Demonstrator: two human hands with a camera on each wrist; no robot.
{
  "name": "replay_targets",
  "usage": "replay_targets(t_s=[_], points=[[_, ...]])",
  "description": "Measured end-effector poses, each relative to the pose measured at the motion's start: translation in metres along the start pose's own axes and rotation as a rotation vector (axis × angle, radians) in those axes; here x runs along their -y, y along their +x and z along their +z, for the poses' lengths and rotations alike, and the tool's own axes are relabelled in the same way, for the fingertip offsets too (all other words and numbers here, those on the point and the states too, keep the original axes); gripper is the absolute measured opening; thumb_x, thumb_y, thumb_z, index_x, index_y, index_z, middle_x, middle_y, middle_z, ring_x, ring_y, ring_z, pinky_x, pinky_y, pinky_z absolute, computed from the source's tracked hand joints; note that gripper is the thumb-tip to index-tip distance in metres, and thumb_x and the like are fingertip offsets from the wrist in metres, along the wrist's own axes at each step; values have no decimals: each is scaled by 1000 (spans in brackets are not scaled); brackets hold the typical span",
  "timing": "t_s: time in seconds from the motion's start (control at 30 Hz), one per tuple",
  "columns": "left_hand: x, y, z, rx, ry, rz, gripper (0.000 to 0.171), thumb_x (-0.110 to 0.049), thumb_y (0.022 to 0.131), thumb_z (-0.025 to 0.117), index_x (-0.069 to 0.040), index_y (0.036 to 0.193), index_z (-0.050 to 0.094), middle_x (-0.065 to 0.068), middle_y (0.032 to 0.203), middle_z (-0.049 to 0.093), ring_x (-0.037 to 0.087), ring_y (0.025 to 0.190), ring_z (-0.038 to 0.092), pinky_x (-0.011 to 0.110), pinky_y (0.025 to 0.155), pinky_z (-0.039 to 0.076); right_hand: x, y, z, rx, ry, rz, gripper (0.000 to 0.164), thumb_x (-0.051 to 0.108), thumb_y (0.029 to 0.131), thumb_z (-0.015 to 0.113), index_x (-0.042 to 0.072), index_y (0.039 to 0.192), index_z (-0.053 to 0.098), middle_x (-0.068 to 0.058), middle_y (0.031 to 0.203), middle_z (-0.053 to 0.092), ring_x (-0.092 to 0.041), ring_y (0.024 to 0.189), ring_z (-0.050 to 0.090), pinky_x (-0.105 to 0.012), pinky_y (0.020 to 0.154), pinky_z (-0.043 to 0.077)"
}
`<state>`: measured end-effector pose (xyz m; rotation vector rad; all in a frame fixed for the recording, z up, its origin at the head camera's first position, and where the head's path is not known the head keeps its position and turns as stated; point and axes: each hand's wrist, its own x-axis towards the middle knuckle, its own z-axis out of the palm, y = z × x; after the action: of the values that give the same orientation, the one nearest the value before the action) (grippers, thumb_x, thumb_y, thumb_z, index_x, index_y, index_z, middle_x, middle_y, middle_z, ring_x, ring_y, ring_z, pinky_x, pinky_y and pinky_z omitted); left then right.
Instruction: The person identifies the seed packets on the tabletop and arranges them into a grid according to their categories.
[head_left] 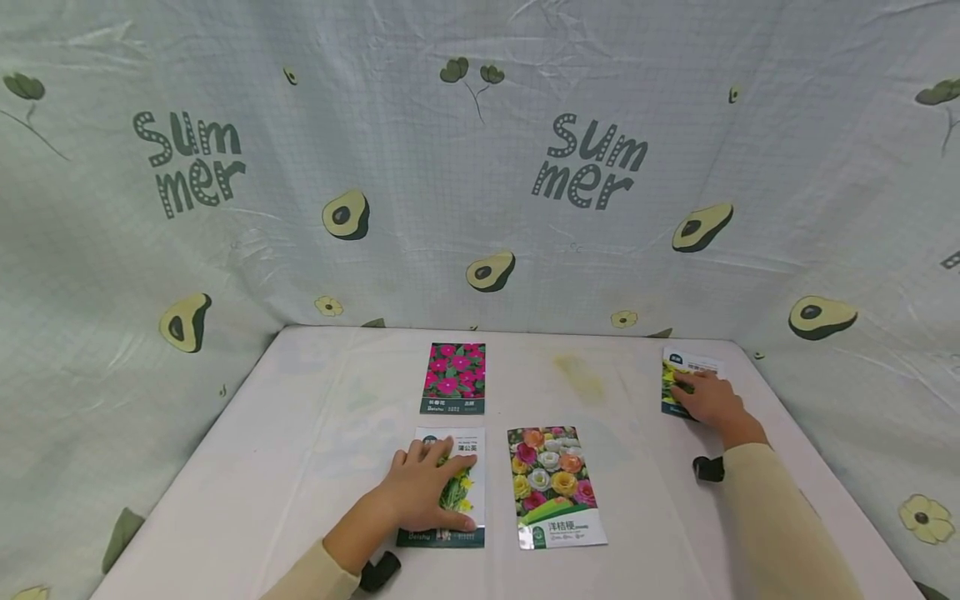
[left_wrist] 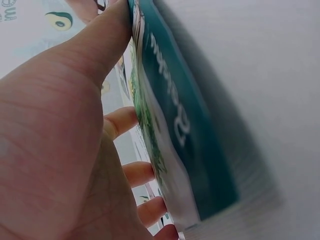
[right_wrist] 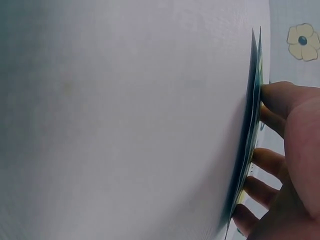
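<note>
My left hand [head_left: 426,487], fingers spread, rests on a white seed packet with yellow flowers and a dark green bottom band [head_left: 467,540]. In the left wrist view the thumb and fingertips touch the printed face of this packet [left_wrist: 200,165]. At the far right, my right hand [head_left: 708,400] rests its fingertips on another white-and-green seed packet [head_left: 670,407], covering much of it. Two thin edges show under the fingers in the right wrist view, so the packets [right_wrist: 247,135] look stacked there.
A seed packet with pink flowers [head_left: 453,372] lies behind the left hand. To that hand's right is a packet with many-coloured blooms [head_left: 558,487]. All lie on a pale table [head_left: 322,467] backed by an avocado-print cloth [head_left: 420,250].
</note>
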<state>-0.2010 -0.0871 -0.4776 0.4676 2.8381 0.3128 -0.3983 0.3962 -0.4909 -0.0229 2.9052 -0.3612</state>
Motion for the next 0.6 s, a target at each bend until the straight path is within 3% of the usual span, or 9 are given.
replay_targets(t_s=[0.6], points=[[2,-2,2,-22,-4,15,93,-78,75,72,-34,153,47,11,163,36,40,135,38,57,96,35,18,-5,5,8,-22,-10,63,44,107,45,7,157,36,-36,157,25,-63,138,29,-75,106,32]])
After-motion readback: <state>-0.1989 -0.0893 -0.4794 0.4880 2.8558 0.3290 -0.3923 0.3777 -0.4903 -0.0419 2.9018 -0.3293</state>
